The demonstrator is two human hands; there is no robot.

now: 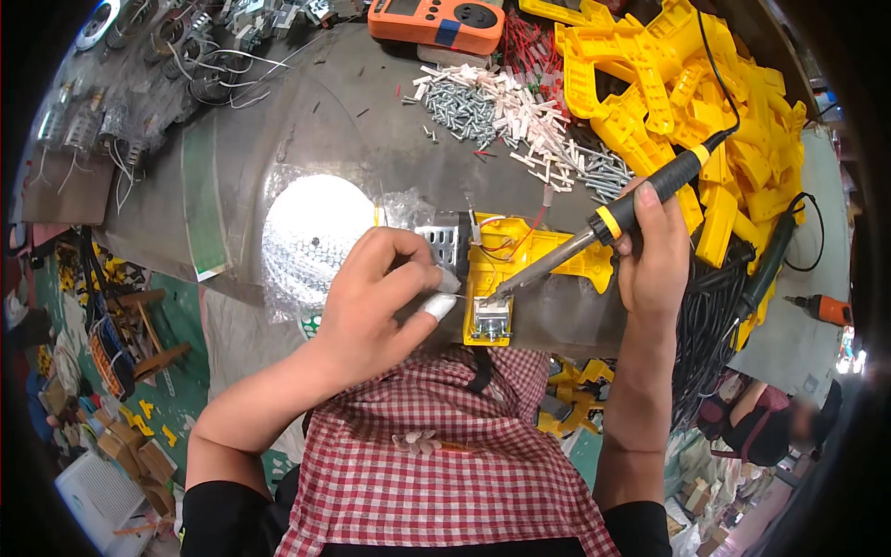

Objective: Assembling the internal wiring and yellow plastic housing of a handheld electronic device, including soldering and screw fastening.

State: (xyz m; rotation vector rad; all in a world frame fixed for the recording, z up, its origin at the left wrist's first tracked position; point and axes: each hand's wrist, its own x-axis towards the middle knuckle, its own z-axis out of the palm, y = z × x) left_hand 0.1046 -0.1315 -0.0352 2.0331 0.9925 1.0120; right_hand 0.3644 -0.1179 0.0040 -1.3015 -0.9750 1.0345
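Note:
My right hand grips a soldering iron by its black and yellow handle. The iron's tip slants down to a metal switch part in the lower end of a yellow plastic housing half. My left hand, with white coverings on the thumb and a finger, is closed in a pinch beside that part. A thin wire seems to come from its fingertips toward the iron's tip. Red and dark wires lie inside the housing, and a perforated metal heater tube joins its left side.
A round shiny disc in plastic wrap lies left of my left hand. Farther back are screws, pale small pieces, an orange multimeter and piled yellow housings. The iron's black cord runs over the pile.

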